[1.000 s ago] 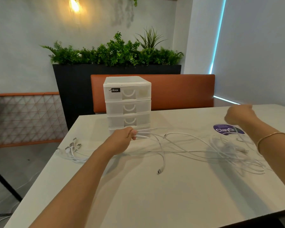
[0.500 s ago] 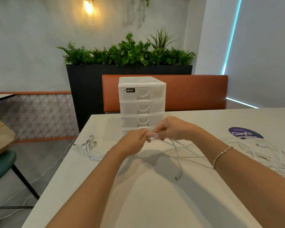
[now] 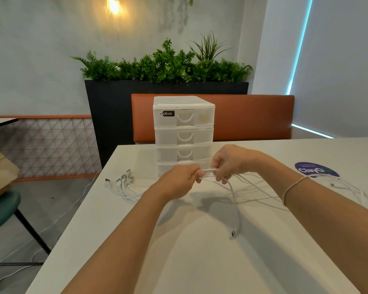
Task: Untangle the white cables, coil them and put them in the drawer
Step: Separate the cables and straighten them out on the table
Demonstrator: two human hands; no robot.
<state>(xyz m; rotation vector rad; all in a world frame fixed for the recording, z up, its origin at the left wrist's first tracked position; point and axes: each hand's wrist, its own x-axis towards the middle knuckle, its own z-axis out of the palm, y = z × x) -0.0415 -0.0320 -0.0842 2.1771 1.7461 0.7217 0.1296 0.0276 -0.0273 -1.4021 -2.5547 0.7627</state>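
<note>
Head view: a pale table (image 3: 200, 262) was seen before an orange bench (image 3: 253, 117) and planter (image 3: 119, 107). White cables (image 3: 208, 173) were gripped between left hand (image 3: 179, 181) and right hand (image 3: 232, 162), running left-right, just before the drawer unit (image 3: 184, 132).

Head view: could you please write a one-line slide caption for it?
Both hands, left and right, grip tangled white cables before a closed white plastic drawer unit.
</note>
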